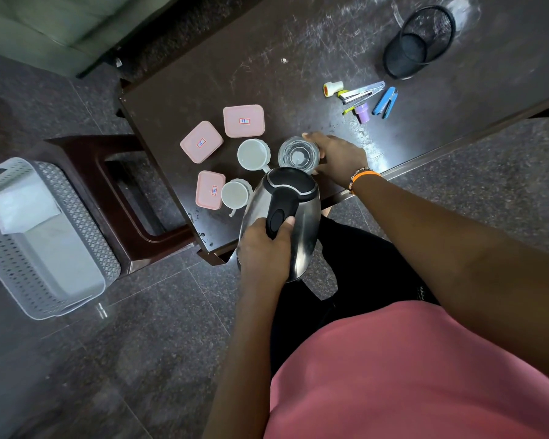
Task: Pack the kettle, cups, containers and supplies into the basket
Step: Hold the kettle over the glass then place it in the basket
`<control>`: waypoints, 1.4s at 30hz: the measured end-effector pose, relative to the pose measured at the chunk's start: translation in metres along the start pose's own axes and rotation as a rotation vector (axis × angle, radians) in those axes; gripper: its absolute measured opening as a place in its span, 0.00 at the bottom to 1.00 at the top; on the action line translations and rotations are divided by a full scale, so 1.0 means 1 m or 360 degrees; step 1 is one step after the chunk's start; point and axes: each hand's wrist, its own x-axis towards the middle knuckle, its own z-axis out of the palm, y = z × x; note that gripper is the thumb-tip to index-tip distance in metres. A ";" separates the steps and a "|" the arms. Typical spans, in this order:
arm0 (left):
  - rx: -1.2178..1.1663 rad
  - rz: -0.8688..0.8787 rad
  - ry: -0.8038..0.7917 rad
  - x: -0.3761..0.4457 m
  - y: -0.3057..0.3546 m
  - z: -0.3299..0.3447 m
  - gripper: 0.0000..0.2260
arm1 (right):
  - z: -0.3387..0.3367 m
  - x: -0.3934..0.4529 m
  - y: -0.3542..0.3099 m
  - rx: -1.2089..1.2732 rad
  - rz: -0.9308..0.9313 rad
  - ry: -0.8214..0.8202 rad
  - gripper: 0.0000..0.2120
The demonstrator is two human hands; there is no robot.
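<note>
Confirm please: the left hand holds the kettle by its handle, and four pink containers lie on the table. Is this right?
Not quite. The head view shows three pink containers on the table, not four. The left hand does hold the kettle by its handle.

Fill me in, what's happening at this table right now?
A person is packing up. The left hand grips the steel kettle by its black handle at the table's near edge, while the right hand holds a clear glass standing on the table. Three pink containers and two white cups are not packed yet, nor are the staplers and small supplies near the mesh pen holder. The white basket sits on the floor to the left.
</note>
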 end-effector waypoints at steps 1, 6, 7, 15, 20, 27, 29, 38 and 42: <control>0.0007 -0.0001 0.0001 0.000 0.001 0.000 0.14 | 0.000 0.000 0.000 0.0003 -0.0003 0.0000 0.30; 0.0019 -0.0005 -0.0004 0.000 0.001 0.000 0.13 | -0.001 0.000 0.000 0.0016 -0.0004 -0.0010 0.30; 0.0023 -0.0007 -0.0006 0.000 0.001 0.000 0.14 | -0.001 0.000 0.000 0.0017 -0.0004 -0.0013 0.30; 0.0001 0.0023 0.0005 -0.001 0.003 0.005 0.12 | 0.000 0.002 0.001 0.0004 0.0011 -0.0024 0.31; -0.0090 -0.0064 0.0003 -0.001 0.003 0.004 0.13 | 0.001 0.002 0.002 0.0004 0.0014 -0.0023 0.31; -0.0044 -0.0046 -0.0006 -0.002 0.006 0.003 0.12 | 0.000 0.002 0.002 0.0020 0.0010 -0.0022 0.30; -0.0024 -0.0060 0.0006 -0.001 0.005 0.002 0.12 | 0.000 0.002 0.001 0.0025 0.0015 -0.0026 0.30; -0.0015 -0.0095 0.0029 0.001 0.003 -0.002 0.12 | -0.001 0.001 0.000 0.0037 0.0036 -0.0022 0.30; -0.0014 -0.0084 0.0022 0.002 0.003 -0.002 0.11 | -0.002 0.001 -0.001 0.0049 0.0050 -0.0029 0.30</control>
